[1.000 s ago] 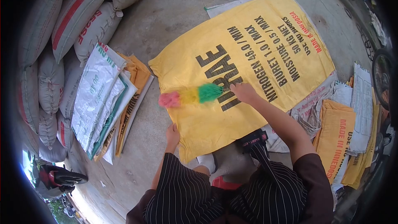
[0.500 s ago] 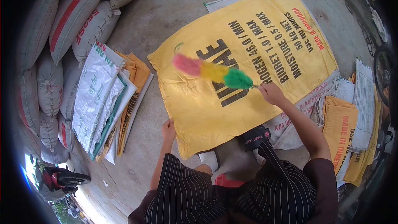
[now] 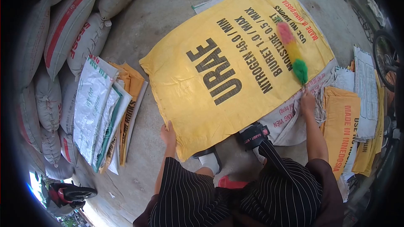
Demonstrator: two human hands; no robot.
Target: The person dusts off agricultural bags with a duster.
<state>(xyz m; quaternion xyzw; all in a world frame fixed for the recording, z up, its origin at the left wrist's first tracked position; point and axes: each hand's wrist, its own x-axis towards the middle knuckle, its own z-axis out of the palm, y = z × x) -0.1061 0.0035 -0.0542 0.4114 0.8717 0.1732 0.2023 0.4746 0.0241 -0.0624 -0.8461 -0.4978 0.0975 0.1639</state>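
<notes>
A large yellow woven sack [image 3: 185, 71] with black print lies spread on the ground in front of me. My left hand [image 3: 168, 134] pinches its near left edge. In my right hand [image 3: 307, 101] is the handle of a duster [image 3: 292, 50], fluffy and striped pink, yellow and green. The duster lies over the right part of the sack, its pink end pointing away from me. White sacks [image 3: 280, 122] show from under the yellow one at the right.
On the left are a pile of folded sacks [image 3: 94, 105] and stacked full sacks [image 3: 63, 33]. More folded sacks [image 3: 341, 122] lie at the right, near a bicycle wheel [image 3: 383, 59]. A motorbike [image 3: 69, 193] stands at the lower left. Beneath me is a red stool [image 3: 231, 183].
The duster has swept from the middle of the sack to its right side, turning to point away from me. My right hand moved right; my left hand keeps hold of the sack's edge.
</notes>
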